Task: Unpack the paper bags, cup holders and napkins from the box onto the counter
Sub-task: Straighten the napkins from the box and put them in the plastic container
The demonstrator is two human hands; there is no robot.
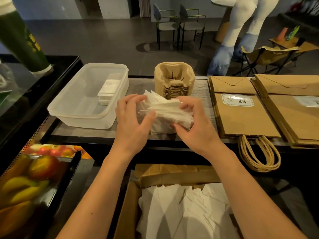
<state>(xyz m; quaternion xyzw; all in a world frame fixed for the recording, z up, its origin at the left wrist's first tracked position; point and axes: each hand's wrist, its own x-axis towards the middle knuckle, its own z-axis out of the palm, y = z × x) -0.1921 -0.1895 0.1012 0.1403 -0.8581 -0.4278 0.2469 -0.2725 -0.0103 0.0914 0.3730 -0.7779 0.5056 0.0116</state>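
Observation:
A loose bundle of white napkins [165, 111] is held over the counter [138, 85] between both hands. My left hand [131, 121] cups its left side with curled fingers. My right hand [195, 121] grips its right side, thumb underneath. Behind the bundle stands a stack of brown pulp cup holders [174, 80]. Two piles of brown paper bags [241, 109] lie flat on the right, handles [259, 152] hanging over the edge. The open cardboard box [172, 176] sits below the counter with more white napkins [186, 213] inside.
A clear plastic tub [74, 107] on the counter's left holds a small stack of napkins [108, 90]. A fruit display [31, 178] sits at lower left, a tall green cup [22, 38] at upper left. Chairs [179, 25] stand beyond.

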